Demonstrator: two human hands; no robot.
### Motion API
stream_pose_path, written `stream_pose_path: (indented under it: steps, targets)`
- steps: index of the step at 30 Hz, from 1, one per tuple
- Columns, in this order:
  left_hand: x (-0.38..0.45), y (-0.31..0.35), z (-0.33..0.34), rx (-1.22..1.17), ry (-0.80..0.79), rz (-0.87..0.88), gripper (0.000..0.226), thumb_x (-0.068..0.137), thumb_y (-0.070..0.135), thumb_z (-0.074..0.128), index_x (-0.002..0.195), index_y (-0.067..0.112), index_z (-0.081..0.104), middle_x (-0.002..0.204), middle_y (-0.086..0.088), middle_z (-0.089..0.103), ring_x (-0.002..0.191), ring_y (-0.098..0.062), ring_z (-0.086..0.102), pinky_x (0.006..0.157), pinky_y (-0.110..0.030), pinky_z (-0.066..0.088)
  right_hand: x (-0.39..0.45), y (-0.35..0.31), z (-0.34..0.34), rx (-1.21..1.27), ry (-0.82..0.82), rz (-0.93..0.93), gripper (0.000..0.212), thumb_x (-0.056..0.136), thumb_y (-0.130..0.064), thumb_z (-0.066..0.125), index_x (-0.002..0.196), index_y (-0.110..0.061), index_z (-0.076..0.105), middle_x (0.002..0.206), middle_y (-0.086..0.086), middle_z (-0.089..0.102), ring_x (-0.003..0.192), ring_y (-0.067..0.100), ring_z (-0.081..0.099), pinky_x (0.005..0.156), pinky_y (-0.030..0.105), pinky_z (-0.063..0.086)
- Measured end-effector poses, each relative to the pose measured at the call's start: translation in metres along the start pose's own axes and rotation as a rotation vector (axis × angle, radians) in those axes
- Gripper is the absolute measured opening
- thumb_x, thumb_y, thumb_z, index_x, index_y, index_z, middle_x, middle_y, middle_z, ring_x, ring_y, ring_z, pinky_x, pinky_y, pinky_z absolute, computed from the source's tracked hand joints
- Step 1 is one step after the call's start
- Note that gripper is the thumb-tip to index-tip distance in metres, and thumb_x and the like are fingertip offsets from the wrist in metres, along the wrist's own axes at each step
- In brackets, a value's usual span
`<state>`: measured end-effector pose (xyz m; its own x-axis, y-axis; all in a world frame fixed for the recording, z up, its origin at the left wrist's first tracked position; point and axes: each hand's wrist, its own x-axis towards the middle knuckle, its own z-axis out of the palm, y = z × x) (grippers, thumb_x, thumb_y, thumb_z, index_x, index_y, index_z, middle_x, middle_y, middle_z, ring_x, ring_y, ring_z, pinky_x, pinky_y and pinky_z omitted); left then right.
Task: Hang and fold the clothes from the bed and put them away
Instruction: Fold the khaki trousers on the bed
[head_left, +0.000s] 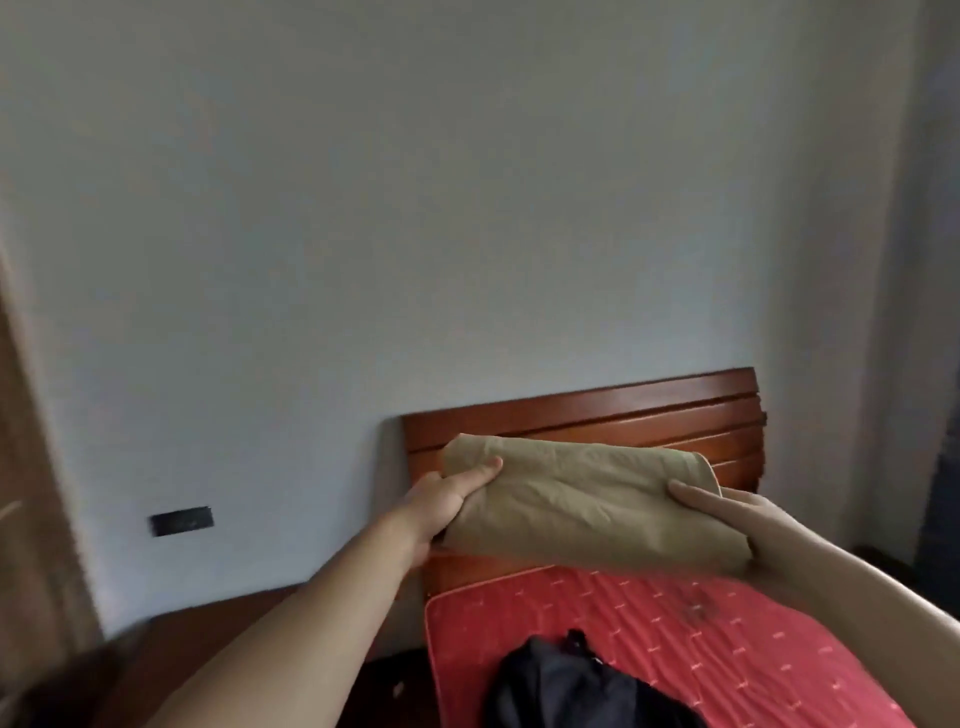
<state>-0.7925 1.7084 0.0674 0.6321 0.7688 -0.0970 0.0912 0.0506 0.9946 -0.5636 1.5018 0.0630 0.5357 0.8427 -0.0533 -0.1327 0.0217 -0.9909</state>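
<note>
A dark bundle of clothes (582, 686) lies on the red bed (753, 639). Above the bed, the left hand (447, 501) and right hand (727, 519) grip a folded tan cloth (576, 499) by its ends. Behind is the wooden headboard (623, 410), then a black wall plate (182, 520). No writing shows.

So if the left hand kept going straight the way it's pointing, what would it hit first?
Probably the headboard. The left hand, gripping the tan cloth, points up and forward at those wooden slats just behind the cloth, though depth is hard to judge from this one view.
</note>
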Motion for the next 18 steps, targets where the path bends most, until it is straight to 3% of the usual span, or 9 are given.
stream_pose_path:
  steps: [6, 8, 11, 15, 18]
  targets:
    - [-0.03, -0.042, -0.196, -0.085, 0.302, -0.067, 0.062, 0.068, 0.054, 0.08, 0.111, 0.011, 0.069, 0.1, -0.007, 0.076, 0.095, -0.024, 0.072, 0.086, -0.038, 0.057, 0.099, 0.037, 0.199, -0.108, -0.3, 0.089, 0.056, 0.071, -0.035, 0.077, 0.112, 0.0, 0.064, 0.1, 0.019, 0.073, 0.091, 0.034, 0.072, 0.08, 0.041, 0.057]
    - [-0.039, -0.057, -0.261, -0.11, 0.398, -0.09, 0.051, 0.075, 0.05, 0.076, 0.108, 0.012, 0.069, 0.097, -0.005, 0.076, 0.092, -0.022, 0.073, 0.083, -0.035, 0.057, 0.129, 0.055, 0.272, -0.1, -0.388, 0.139, 0.047, 0.078, -0.03, 0.074, 0.113, 0.0, 0.063, 0.101, 0.019, 0.073, 0.088, 0.033, 0.072, 0.069, 0.038, 0.06]
    - [-0.048, -0.079, -0.353, -0.126, 0.526, -0.178, 0.051, 0.073, 0.053, 0.078, 0.108, 0.018, 0.07, 0.098, -0.002, 0.076, 0.096, -0.023, 0.071, 0.091, -0.04, 0.055, 0.168, 0.083, 0.375, -0.124, -0.479, 0.23, 0.031, 0.09, -0.022, 0.065, 0.11, 0.001, 0.065, 0.095, 0.019, 0.074, 0.074, 0.029, 0.073, 0.053, 0.033, 0.057]
    - [-0.064, -0.104, -0.442, -0.182, 0.653, -0.288, 0.037, 0.074, 0.045, 0.079, 0.099, 0.019, 0.071, 0.089, -0.003, 0.077, 0.092, -0.023, 0.07, 0.09, -0.041, 0.056, 0.203, 0.123, 0.491, -0.23, -0.531, 0.321, 0.028, 0.095, -0.021, 0.059, 0.106, 0.004, 0.064, 0.079, 0.016, 0.075, 0.071, 0.029, 0.07, 0.057, 0.034, 0.055]
    - [-0.069, -0.115, -0.491, -0.231, 0.765, -0.297, 0.042, 0.073, 0.048, 0.079, 0.102, 0.02, 0.069, 0.095, -0.004, 0.076, 0.094, -0.023, 0.07, 0.087, -0.04, 0.057, 0.227, 0.143, 0.564, -0.285, -0.601, 0.295, 0.034, 0.097, -0.028, 0.057, 0.11, 0.002, 0.062, 0.09, 0.019, 0.073, 0.077, 0.031, 0.07, 0.058, 0.035, 0.054]
